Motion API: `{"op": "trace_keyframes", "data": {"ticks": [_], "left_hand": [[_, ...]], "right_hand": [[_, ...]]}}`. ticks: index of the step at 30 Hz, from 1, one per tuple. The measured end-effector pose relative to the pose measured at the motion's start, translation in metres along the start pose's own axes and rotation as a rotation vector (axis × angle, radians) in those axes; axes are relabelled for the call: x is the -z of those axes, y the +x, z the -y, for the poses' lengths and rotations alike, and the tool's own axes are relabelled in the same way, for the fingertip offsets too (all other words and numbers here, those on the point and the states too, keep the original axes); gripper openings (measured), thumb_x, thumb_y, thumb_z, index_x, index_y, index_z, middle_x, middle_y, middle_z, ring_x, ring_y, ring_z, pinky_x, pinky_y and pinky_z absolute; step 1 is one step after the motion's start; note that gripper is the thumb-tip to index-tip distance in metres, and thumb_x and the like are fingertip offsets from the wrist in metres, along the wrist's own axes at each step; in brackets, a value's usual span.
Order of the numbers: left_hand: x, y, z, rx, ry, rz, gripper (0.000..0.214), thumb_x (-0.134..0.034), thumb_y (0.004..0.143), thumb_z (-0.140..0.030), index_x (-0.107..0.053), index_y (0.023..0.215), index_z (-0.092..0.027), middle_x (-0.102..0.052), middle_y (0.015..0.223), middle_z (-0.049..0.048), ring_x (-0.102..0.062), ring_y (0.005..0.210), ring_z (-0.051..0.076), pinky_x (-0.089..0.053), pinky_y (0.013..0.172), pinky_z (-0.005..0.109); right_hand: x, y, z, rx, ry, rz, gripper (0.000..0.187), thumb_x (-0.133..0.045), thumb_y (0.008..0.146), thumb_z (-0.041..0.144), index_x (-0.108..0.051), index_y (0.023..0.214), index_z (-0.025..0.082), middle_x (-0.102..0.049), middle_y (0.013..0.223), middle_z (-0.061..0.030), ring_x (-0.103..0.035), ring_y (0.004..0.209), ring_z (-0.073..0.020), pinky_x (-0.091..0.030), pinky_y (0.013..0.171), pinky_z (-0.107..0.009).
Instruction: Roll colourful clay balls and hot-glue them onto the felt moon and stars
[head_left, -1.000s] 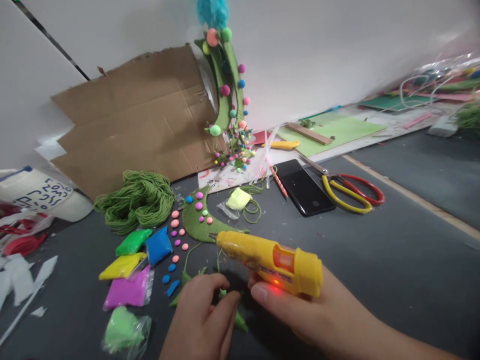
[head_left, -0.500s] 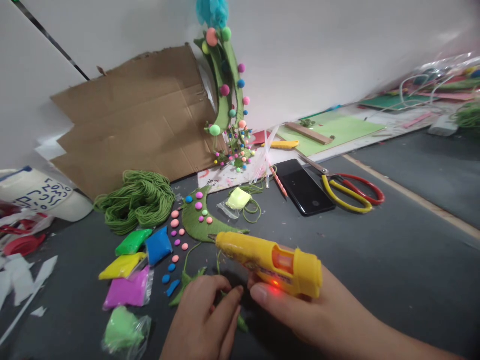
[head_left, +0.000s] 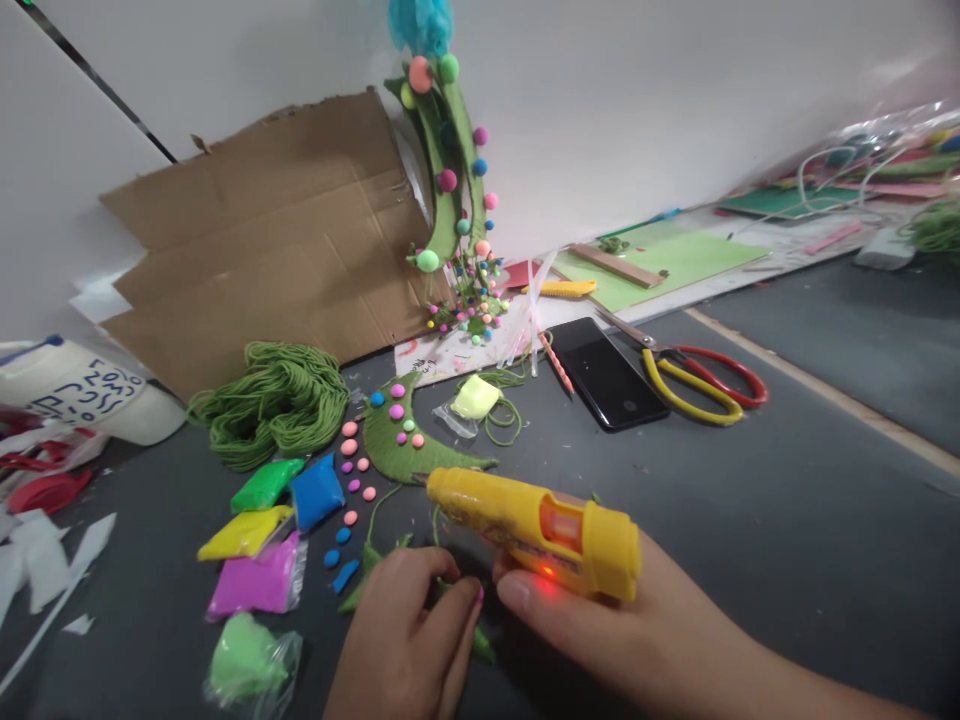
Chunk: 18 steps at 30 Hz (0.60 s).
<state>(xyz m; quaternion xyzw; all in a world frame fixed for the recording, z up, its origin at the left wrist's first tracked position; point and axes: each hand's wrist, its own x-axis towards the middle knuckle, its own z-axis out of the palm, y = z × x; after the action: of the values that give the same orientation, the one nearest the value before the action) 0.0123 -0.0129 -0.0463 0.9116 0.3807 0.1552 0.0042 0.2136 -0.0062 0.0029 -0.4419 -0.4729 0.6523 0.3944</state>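
My right hand (head_left: pixel 577 620) is wrapped around a yellow hot glue gun (head_left: pixel 517 515), its red light glowing and its nozzle pointing left. My left hand (head_left: pixel 409 630) is closed in a pinch, with a small purple-pink ball (head_left: pixel 480 594) peeking out at the fingertips. Beneath that hand lies a green star-like piece (head_left: pixel 371 580), largely hidden by the fingers. Just beyond the nozzle is a green yarn-wrapped crescent (head_left: pixel 386 440) bearing several coloured dots. Small pink, purple and blue clay balls (head_left: pixel 349 447) lie in a loose line left of it.
Left of my hands are bagged clay packets (head_left: pixel 259 570) and a green yarn skein (head_left: pixel 274 405). Behind stand a cardboard sheet (head_left: pixel 277 230) and a decorated green hanging ornament (head_left: pixel 450 190). A phone (head_left: pixel 607 375), scissors (head_left: pixel 694 385) and a yellow cutter (head_left: pixel 562 288) lie to the right.
The purple-pink ball now shows at my left fingertips, where it was hidden before. The glue gun and my right hand have shifted very slightly left.
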Motion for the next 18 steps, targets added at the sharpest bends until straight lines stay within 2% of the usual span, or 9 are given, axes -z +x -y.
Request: {"op": "trace_keyframes", "data": {"ticks": [9,18], "left_hand": [[-0.0015,0.0003,-0.001,0.023,-0.001,-0.004,0.011,-0.055,0.082,-0.016,-0.057,0.093,-0.017,-0.058,0.087,0.0064,-0.056,0.075,0.018,-0.048,0.062,0.031],[-0.0002,0.0036,-0.0011,0.014,-0.024,-0.072,0.01,-0.055,0.081,-0.015,-0.057,0.091,-0.016,-0.059,0.084,0.0067,-0.056,0.072,0.018,-0.048,0.061,0.031]], "right_hand": [[0.0003,0.0008,-0.0003,0.002,-0.042,0.01,0.012,-0.058,0.076,0.017,-0.061,0.088,0.018,-0.07,0.086,-0.003,-0.066,0.082,-0.0201,-0.053,0.073,-0.027],[-0.0009,0.0,-0.0006,0.008,-0.022,-0.006,0.016,-0.061,0.074,0.019,-0.065,0.09,0.018,-0.071,0.086,-0.0032,-0.066,0.078,-0.0189,-0.054,0.07,-0.026]]}}
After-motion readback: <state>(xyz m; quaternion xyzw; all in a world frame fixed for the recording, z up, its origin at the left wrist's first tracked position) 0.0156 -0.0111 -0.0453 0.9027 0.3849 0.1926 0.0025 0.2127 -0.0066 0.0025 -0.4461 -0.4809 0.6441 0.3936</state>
